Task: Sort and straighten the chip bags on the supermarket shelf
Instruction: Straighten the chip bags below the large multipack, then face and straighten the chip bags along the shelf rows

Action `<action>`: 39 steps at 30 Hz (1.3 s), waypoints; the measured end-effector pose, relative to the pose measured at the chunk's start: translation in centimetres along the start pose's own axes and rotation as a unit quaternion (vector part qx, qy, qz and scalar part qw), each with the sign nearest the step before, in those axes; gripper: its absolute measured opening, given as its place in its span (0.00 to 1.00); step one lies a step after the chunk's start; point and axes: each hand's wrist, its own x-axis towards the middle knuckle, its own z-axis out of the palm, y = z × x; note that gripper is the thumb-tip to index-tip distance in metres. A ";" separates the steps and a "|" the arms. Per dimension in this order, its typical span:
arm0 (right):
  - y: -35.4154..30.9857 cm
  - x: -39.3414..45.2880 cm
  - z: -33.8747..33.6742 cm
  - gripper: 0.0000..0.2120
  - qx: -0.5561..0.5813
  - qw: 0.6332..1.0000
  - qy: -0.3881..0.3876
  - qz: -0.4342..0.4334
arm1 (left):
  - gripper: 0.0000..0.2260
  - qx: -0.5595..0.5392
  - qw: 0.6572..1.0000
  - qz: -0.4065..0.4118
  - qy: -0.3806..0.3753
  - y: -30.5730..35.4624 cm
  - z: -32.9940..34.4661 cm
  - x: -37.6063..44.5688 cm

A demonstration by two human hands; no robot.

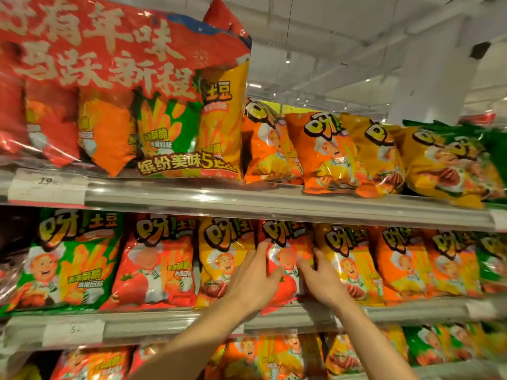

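The green foil chip bag [65,259] on the middle shelf reads "呀!土豆" and "香浓酥脆". The large red multipack bag [109,50] above reads "缤纷美味5". White shelf price tags [46,189] show "19" and "5".

Shop — chip bags [153,259], price-tagged shelves [274,204].
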 end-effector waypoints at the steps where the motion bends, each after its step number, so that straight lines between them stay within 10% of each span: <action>1: 0.1 0.1 0.0 0.36 0.010 1.000 -0.004 0.003 | 0.30 0.015 1.000 -0.005 0.002 0.0 0.4 0.3; 17: -0.3 0.0 -3.3 0.37 0.116 0.992 0.033 -0.043 | 0.35 -0.186 0.979 -0.044 0.066 0.0 0.5 1.1; 35: -0.7 -6.5 -2.3 0.26 0.199 0.980 -0.017 0.001 | 0.37 -0.281 0.958 -0.033 -0.045 -1.1 -2.9 -2.7; 39: -4.5 -7.8 1.1 0.27 0.193 0.980 -0.054 -0.020 | 0.23 -0.271 0.960 -0.057 -0.052 -4.5 -7.9 -4.2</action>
